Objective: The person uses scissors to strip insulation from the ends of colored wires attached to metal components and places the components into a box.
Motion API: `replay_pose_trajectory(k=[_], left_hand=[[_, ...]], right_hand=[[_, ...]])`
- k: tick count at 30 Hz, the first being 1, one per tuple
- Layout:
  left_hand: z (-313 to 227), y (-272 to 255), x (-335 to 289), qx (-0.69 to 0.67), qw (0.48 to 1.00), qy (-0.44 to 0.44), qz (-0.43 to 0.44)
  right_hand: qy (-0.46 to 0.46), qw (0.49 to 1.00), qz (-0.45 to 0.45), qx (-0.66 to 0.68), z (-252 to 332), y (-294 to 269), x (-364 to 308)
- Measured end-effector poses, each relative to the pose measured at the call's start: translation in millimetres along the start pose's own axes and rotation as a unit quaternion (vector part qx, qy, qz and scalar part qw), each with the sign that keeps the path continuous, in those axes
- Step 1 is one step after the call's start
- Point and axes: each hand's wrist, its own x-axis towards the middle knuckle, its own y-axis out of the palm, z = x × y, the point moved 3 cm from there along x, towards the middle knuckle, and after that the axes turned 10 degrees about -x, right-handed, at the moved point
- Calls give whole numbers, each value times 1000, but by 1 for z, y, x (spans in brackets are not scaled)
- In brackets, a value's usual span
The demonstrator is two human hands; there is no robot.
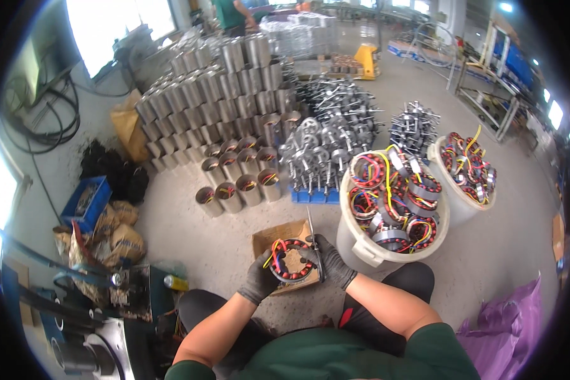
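And the left hand [258, 279] grips the wired ring [291, 276], right hand [334, 263] clasping a slim tool [311, 229]: apparently tool-work, needing steadiness next.

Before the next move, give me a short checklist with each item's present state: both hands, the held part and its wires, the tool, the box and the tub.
1. Left hand, gloved, grips the dark metal ring with red coils: ok.
2. Right hand, gloved, holds the long, thin metal tool: ok.
3. Coloured wires lie at the ring's left, away from the tool: ok.
4. Tool touching the ring: cannot tell.
5. Brown open cardboard box sits below the ring: ok.
6. White round tub stands apart from the box: ok.
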Motion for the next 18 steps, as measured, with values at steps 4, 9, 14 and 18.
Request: replay_pose_trajectory(k=[4, 9, 14, 18], left_hand=[[-3, -9, 3, 29, 997, -6, 71], [-15, -27, 17, 92, 991, 17, 100], [-28, -19, 29, 530, 787, 315, -29], [-23, 8, 23, 588, 751, 297, -43]], right_hand=[[36, 993, 9, -115, -30, 6, 13], [105, 966, 153, 179, -52, 15, 22], [232, 873, 202, 378, -44, 12, 1], [265, 869, 177, 379, -38, 20, -4]])
